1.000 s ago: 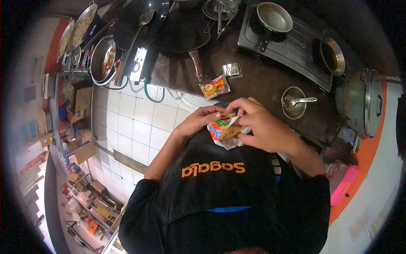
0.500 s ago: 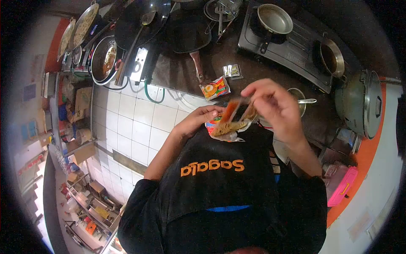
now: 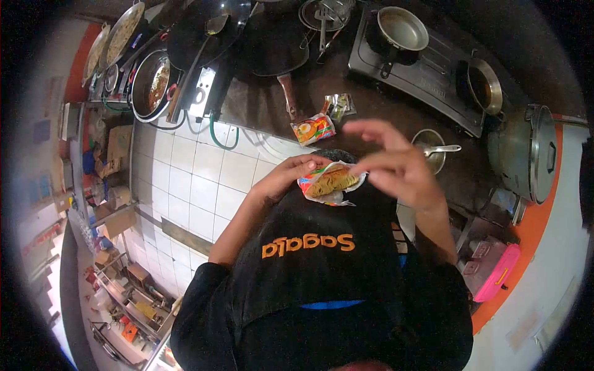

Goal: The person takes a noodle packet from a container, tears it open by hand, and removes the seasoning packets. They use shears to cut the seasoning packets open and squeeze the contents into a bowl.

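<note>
An opened instant noodle packet [image 3: 333,183] with a block of dry noodles showing is gripped by my left hand [image 3: 297,170] in front of my chest. My right hand [image 3: 396,167] is just right of the packet, its fingers spread and nothing seen between them. Beyond my hands, a closed red and yellow noodle packet [image 3: 313,129] lies at the counter's edge. Small seasoning sachets [image 3: 338,107] lie beside it on the dark counter. A bowl [image 3: 428,146] with a spoon [image 3: 447,149] across it stands behind my right hand.
A gas stove [image 3: 421,74] holds a small pot [image 3: 403,28] and a pan [image 3: 484,86]. At the right is a large lidded pot [image 3: 529,154]. Dark pans [image 3: 272,52] and a wok [image 3: 207,37] lie at the upper left. A pink container [image 3: 500,272] sits low right.
My right hand has let go of the seasoning sachets, which now lie by the others on the counter, and is back near the opened packet. The noodle block is now uncovered.
</note>
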Tool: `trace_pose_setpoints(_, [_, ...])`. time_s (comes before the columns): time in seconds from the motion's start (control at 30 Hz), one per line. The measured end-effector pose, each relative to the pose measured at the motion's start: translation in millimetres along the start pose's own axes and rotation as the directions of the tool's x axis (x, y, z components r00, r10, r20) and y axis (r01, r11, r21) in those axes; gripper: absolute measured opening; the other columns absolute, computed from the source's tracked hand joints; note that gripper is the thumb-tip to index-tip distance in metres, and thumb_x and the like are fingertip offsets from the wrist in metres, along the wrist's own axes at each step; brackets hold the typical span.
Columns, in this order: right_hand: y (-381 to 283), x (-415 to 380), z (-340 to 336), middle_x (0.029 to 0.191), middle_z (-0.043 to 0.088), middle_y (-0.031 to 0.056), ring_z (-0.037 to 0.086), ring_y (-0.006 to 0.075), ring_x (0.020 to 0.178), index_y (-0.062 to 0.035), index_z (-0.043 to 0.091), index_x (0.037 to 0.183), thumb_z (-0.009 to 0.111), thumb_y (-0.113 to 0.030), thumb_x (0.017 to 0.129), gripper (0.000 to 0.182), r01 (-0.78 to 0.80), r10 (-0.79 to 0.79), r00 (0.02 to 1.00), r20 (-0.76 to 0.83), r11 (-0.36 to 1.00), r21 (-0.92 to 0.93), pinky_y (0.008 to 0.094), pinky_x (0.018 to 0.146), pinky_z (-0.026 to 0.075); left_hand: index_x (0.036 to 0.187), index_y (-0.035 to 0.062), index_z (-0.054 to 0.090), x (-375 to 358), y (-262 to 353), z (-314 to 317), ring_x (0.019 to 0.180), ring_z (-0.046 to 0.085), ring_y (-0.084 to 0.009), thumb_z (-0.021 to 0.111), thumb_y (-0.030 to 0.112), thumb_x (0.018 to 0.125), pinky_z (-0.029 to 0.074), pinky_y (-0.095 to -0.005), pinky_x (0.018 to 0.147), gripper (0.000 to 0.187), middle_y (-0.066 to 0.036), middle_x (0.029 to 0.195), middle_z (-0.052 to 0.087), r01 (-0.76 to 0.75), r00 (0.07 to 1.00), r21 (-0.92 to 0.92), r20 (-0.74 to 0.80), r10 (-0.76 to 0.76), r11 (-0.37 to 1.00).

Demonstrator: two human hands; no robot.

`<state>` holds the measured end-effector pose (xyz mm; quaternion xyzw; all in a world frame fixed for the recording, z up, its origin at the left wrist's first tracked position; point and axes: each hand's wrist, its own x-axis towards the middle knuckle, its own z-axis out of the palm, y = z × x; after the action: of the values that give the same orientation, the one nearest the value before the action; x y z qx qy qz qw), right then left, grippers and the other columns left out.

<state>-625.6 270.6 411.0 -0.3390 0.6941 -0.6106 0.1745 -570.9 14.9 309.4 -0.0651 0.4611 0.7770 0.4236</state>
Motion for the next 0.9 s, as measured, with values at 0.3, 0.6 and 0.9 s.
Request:
trace_pose_setpoints(0.3, [-6, 2, 32, 0.133, 0.046, 0.0192, 0.047, 0.0374, 0.116, 0.0002, 0.066, 0.093, 0.057, -0.004, 0.071, 0.024, -0.048, 0.062, 0.998, 0.02, 0.9, -0.432, 0.043, 0.098, 0.038, 0.121, -0.0028, 0.053, 5, -3, -6, 0.107, 0.056, -0.0173, 0.056, 0.04, 0.091, 0.041, -0.0293, 0.095, 0.053, -0.012, 0.114, 0.06, -0.016, 0.999, 0.066, -0.029, 0.018, 0.998])
trace_pose_setpoints(0.6, [-2, 2, 33, 0.133, 0.048, 0.0184, 0.048, 0.0351, 0.113, 0.0032, 0.064, 0.074, 0.055, -0.005, 0.07, 0.013, -0.183, 0.201, 0.979, -0.021, 0.839, -0.512, 0.0418, 0.095, 0.039, 0.119, -0.0023, 0.054, 5, 1, -2, 0.106, 0.056, -0.0164, 0.057, 0.039, 0.091, 0.042, -0.0286, 0.094, 0.05, -0.01, 0.113, 0.06, -0.036, 0.999, 0.092, -0.013, 0.037, 0.995])
trace_pose_setpoints(0.9, [13, 1, 28, 0.137, 0.042, 0.0205, 0.045, 0.0348, 0.118, 0.0064, 0.064, 0.076, 0.06, -0.016, 0.069, 0.024, -0.14, 0.281, 0.942, 0.181, 0.822, -0.551, 0.0422, 0.098, 0.039, 0.122, -0.003, 0.054, 4, -1, -3, 0.106, 0.057, -0.0163, 0.058, 0.035, 0.091, 0.042, -0.0286, 0.095, 0.049, -0.011, 0.115, 0.06, -0.066, 0.997, 0.143, -0.036, 0.072, 0.987])
